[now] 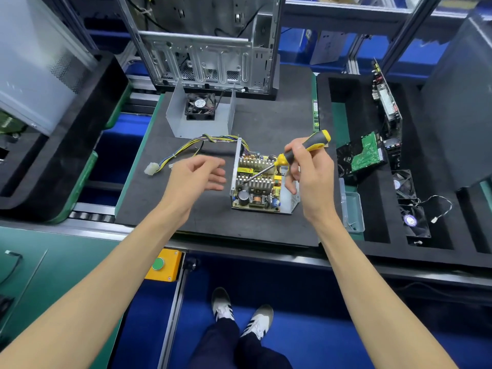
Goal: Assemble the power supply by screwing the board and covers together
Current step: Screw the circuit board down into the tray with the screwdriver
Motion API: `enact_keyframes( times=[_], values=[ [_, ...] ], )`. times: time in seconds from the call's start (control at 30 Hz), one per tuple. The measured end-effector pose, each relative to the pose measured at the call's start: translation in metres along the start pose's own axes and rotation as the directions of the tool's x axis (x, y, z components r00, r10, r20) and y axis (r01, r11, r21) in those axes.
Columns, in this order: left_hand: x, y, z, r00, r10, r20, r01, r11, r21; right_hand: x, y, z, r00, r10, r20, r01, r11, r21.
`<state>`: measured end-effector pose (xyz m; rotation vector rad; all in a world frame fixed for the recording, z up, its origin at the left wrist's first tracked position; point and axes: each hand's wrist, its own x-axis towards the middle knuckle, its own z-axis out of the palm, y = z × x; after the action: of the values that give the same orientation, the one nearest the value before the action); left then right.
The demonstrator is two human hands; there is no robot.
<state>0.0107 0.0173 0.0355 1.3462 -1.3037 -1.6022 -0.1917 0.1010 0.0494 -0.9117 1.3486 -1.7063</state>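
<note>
Centrally on the dark mat (202, 217) sits the open power supply (262, 182), its board (255, 201) lying flat in the metal base, one upright wall on the left edge. Its long axis runs from six to twelve o'clock. A bundle of coloured wires (186, 146) leaves the far left corner and trails toward nine o'clock, ending in a white plug (151, 169).

The right hand (310, 177) grips the screwdriver (290, 157) by its yellow and black handle, fingers curled round it. The tool is tilted, handle up toward one o'clock, shaft slanting down toward seven o'clock, with the tip among the heat sinks (255, 173) on the board.

The left hand (195, 178) hovers just left of the supply's wall, fingers relaxed and spread, holding nothing, apart from the metal.

At twelve o'clock on the mat the cover (181, 123) stands with a fan (199, 106) inside. A clear box (352, 214) lies at three o'clock, beside the mat.
</note>
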Motion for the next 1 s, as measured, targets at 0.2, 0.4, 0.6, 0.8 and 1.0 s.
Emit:
enact_keyframes(
  times=[0.2,0.4,0.6,0.8,1.0],
  values=[
    [-0.003,-0.036,0.002,0.982,-0.181,0.048,0.178,0.982,0.06,-0.015,0.023,0.012,0.95,-0.146,0.276,0.262,0.853,-0.451],
    [-0.004,-0.03,0.003,0.991,-0.112,0.079,0.105,0.99,0.098,-0.016,0.041,0.018,0.898,-0.141,0.416,0.361,0.775,-0.518],
    [-0.005,-0.031,0.003,0.992,-0.092,0.09,0.081,0.99,0.119,-0.014,0.049,0.017,0.884,-0.136,0.446,0.389,0.743,-0.544],
    [-0.005,-0.029,0.003,0.992,-0.093,0.087,0.082,0.989,0.121,-0.012,0.055,0.017,0.884,-0.132,0.449,0.387,0.745,-0.543],
    [-0.007,-0.026,0.004,0.992,-0.088,0.096,0.075,0.989,0.13,-0.011,0.061,0.018,0.877,-0.13,0.462,0.399,0.732,-0.553]
  ],
)
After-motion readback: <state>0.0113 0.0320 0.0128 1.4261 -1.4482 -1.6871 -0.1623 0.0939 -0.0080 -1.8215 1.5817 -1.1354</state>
